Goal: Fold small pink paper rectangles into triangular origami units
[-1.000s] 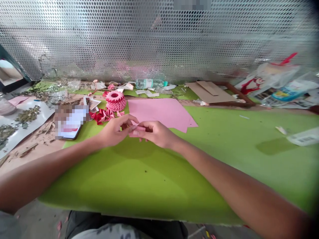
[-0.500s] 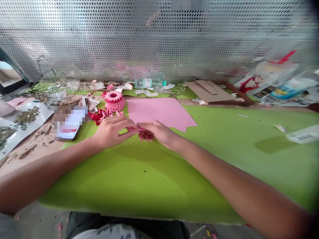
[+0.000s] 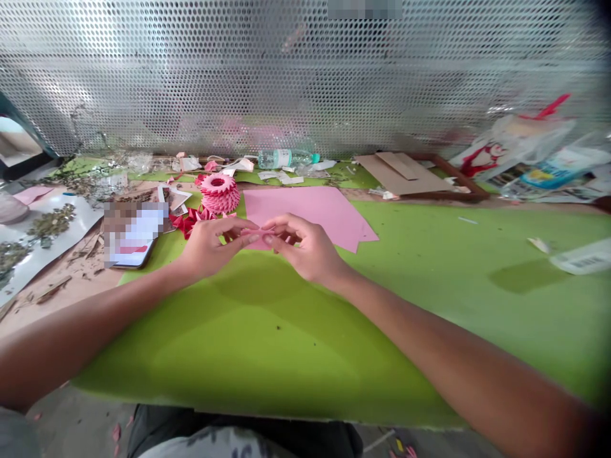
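A small folded piece of pink paper (image 3: 258,239) is pinched between my two hands, above the green table cover (image 3: 267,356). My left hand (image 3: 210,245) grips its left end between thumb and fingers. On its right end, the thumb and curled fingers of my right hand (image 3: 308,248) are closed. Behind my hands lie flat pink sheets (image 3: 305,207). A round pink folded-paper piece (image 3: 220,194) stands behind my left hand, with red folded-paper pieces (image 3: 188,221) beside it.
A phone (image 3: 136,238) and dried plant bits lie at the left. Along the back are a plastic bottle (image 3: 286,158), cardboard (image 3: 405,175) on a brown frame, and plastic bags (image 3: 529,152). A perforated metal sheet (image 3: 296,76) rises behind.
My right hand has turned, its fingers now bent up with the thumb below. The pink paper has tilted between my hands, and the fingertips of both have shifted along it.
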Available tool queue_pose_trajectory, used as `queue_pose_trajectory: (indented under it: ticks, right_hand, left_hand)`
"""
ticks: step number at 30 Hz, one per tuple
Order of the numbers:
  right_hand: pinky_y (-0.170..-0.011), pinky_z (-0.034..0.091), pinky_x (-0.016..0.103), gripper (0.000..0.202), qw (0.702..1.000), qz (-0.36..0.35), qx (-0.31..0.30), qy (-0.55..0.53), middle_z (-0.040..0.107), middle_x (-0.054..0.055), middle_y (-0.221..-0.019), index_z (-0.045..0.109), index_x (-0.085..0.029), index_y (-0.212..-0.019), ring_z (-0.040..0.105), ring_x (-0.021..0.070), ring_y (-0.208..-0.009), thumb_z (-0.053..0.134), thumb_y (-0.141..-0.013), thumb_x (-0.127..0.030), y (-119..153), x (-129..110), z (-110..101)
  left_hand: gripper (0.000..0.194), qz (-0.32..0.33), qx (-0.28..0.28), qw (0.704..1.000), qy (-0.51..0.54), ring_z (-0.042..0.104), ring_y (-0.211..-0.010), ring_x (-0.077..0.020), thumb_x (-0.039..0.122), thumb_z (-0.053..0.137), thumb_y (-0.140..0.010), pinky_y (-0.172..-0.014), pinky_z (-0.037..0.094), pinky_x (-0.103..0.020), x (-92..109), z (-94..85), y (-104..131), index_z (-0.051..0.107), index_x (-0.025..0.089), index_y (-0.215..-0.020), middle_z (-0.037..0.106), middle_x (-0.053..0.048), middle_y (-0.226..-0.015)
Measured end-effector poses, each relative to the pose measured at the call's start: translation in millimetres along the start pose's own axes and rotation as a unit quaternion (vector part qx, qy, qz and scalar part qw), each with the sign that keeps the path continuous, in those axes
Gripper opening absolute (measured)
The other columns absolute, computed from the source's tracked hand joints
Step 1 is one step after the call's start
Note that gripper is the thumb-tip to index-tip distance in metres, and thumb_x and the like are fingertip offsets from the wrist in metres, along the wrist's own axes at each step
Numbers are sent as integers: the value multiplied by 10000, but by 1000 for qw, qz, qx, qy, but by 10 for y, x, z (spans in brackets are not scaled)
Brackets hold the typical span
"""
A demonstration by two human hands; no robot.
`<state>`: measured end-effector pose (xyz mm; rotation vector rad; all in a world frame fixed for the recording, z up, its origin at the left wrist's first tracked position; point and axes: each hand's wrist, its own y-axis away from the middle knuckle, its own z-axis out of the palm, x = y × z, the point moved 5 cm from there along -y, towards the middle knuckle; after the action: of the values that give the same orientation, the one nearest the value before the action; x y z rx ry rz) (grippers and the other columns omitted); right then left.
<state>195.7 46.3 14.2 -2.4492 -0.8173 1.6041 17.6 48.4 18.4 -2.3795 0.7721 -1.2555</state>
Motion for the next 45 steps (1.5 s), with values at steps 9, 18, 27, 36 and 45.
queue_pose_trajectory:
  ticks: [9, 18, 27, 36, 45]
  right_hand:
    - [-593, 510, 279, 251, 1000, 3, 2, -1, 725, 47, -877, 682, -199, -1031, 637, 148, -651, 657, -906, -416, -5, 11, -13]
    - [-659, 512, 303, 365, 998, 55, -16, -21, 709, 74, -970, 657, -201, -1098, 634, 162, -729, 673, -873, -488, -11, 43, -9]
    - [-638, 507, 289, 333, 983, 87, -138, -87, 751, 87, -881, 751, -148, -971, 640, 154, -683, 660, -884, -457, 3, 132, 169]
    - [-596, 484, 285, 318, 990, 83, -103, -44, 757, 80, -807, 733, -153, -854, 660, 170, -663, 673, -873, -465, 1, 134, 110]
    - [-607, 495, 296, 379, 990, 100, -87, -53, 767, 106, -828, 690, -137, -846, 683, 183, -682, 679, -855, -516, -25, 156, 73]
  left_hand:
    - [175, -32, -1, 999, 22, 698, -717, -143, 348, 701, -865, -584, 494, -209, -29, -26, -17, 791, 199, -882, 786, -33, -879]
    - [167, -55, 2, 998, 40, 655, -631, -136, 341, 712, -848, -538, 483, -226, -68, -13, -22, 786, 192, -853, 770, -34, -806]
    - [144, -83, -12, 995, 55, 651, -648, -142, 331, 722, -833, -543, 483, -237, -4, 28, 22, 783, 202, -820, 764, -30, -800]
    - [372, -75, -110, 980, 144, 629, -581, -135, 374, 681, -866, -520, 466, -237, -50, 135, 19, 581, 149, -1144, 690, -24, -721]
    - [268, -14, -105, 986, 131, 583, -617, -118, 264, 582, -936, -557, 410, -235, -24, 141, 4, 495, 173, -1173, 652, 2, -719]
